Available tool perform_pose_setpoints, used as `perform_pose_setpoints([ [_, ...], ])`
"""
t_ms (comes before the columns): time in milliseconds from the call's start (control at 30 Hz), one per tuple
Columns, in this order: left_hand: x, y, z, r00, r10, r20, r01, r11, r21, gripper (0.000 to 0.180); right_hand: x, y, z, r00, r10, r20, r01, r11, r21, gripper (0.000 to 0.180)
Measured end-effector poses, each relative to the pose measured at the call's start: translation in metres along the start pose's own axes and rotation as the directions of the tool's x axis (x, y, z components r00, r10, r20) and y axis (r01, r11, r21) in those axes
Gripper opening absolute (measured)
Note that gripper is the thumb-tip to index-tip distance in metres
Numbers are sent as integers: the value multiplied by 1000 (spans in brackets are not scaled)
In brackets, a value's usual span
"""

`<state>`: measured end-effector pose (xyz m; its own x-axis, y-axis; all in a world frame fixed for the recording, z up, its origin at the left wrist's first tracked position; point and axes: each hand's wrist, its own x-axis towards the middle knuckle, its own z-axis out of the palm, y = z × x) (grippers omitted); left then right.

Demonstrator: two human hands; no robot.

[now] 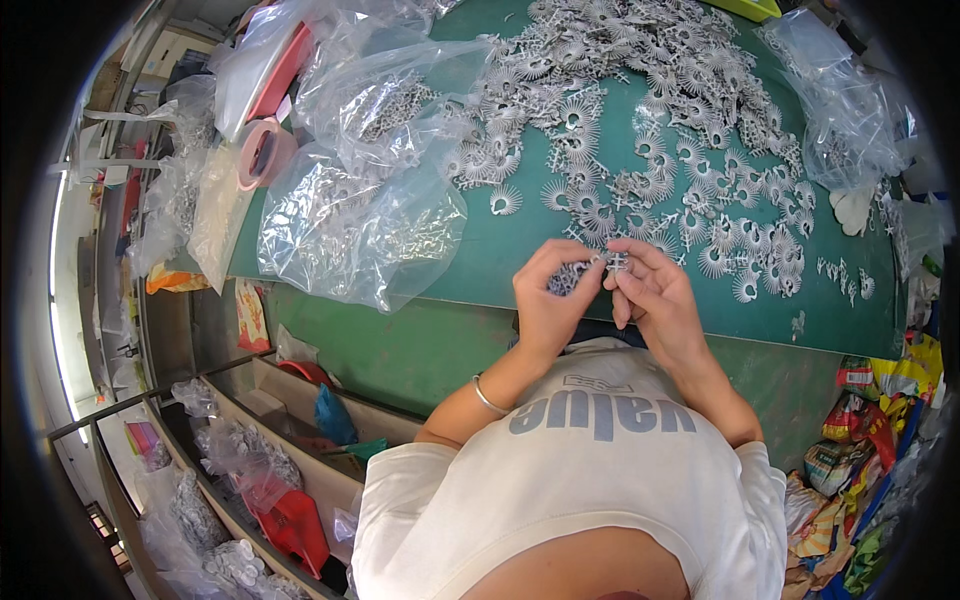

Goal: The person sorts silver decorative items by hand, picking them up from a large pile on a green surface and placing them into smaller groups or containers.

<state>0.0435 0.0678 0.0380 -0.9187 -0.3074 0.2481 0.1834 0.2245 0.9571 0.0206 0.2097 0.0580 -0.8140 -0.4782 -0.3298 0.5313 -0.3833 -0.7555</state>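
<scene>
You get bright, fairly even light. Glare streaks the clear plastic bag (365,235), a white strip (54,290) glows at far left, and fisheye distortion bows your green table (850,322) inside blackened corners.

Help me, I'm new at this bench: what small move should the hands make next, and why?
Perhaps bring the small grey piece toward the grey cluster: the right hand pinches the piece close beside the left hand, which holds the cluster.

A green table (490,255) bears grey spiky parts (690,80), heaped far, and clear plastic bags (360,215) left and right.
</scene>
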Motion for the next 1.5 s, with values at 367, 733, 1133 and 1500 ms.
perform_pose_setpoints([
  [367, 13, 5, -10, 964, 233, 127, -247, 962, 112, 17, -1, -18, -4, 997, 53, 55, -47, 994, -96, 32],
  [733, 12, -15, -21, 642, -589, 492, 759, 395, -517, 17, 14, -12, -45, 995, 44, -93, -19, 967, 256, 21],
  [1133, 12, -14, -16, 476, -556, 681, 851, 97, -516, 31, 12, 0, -70, 929, -299, -219, 173, 872, -457, 24],
  [1500, 24, -26, -26, 538, -627, 564, 711, -21, -703, 33, 9, 7, -71, 897, -401, -186, 223, 773, -594, 25],
])
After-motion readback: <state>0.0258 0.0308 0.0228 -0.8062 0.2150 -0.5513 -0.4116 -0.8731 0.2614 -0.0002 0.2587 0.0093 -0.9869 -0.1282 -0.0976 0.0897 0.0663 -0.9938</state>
